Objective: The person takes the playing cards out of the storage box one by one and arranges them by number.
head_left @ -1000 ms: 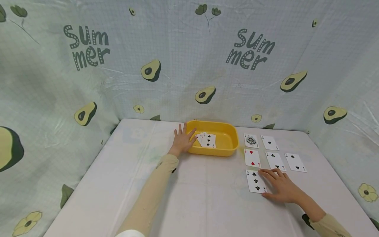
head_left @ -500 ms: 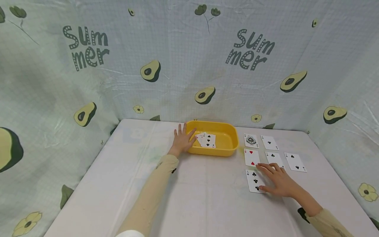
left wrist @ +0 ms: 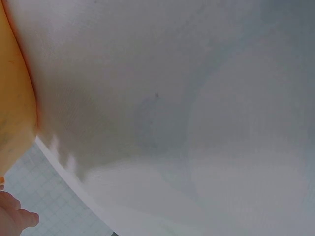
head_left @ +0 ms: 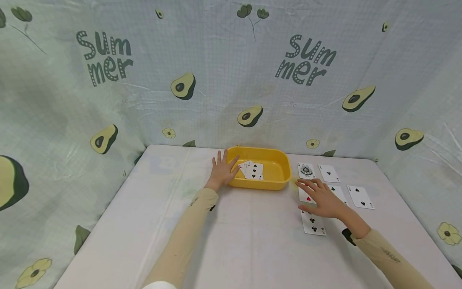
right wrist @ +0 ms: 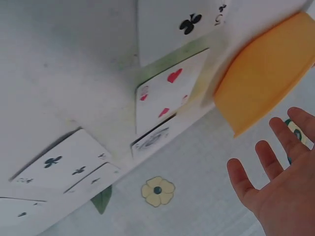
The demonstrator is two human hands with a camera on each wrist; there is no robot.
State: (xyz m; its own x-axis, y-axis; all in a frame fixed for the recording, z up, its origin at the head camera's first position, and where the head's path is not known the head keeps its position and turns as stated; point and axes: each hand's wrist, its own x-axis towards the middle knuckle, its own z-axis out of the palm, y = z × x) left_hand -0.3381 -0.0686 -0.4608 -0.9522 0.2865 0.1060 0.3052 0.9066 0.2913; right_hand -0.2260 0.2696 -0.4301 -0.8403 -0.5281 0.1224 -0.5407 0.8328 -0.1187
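Observation:
My left hand (head_left: 221,172) rests with spread fingers on the left rim of a yellow plastic tub (head_left: 274,186). Several playing cards (head_left: 254,171) lie in the tub, a three of spades on top. Over the card rows hangs my right hand (head_left: 322,199), its fingers apart and holding nothing. It partly covers the two of hearts (head_left: 304,196), the two of clubs (head_left: 337,192) and the top of the three of clubs (head_left: 313,225). The right wrist view shows this hand (right wrist: 285,196) with its fingers pointing toward the tub wall (right wrist: 268,73).
An ace of spades (head_left: 306,170) and an ace of clubs (head_left: 329,173) lie at the back of the table (head_left: 234,241). The two of spades (head_left: 361,197) lies farthest right. A printed cloth (head_left: 216,60) with avocados hangs behind the table.
My right hand has moved left and away from me, from the right side of the three of clubs to above the two of hearts. The left hand has stayed on the tub.

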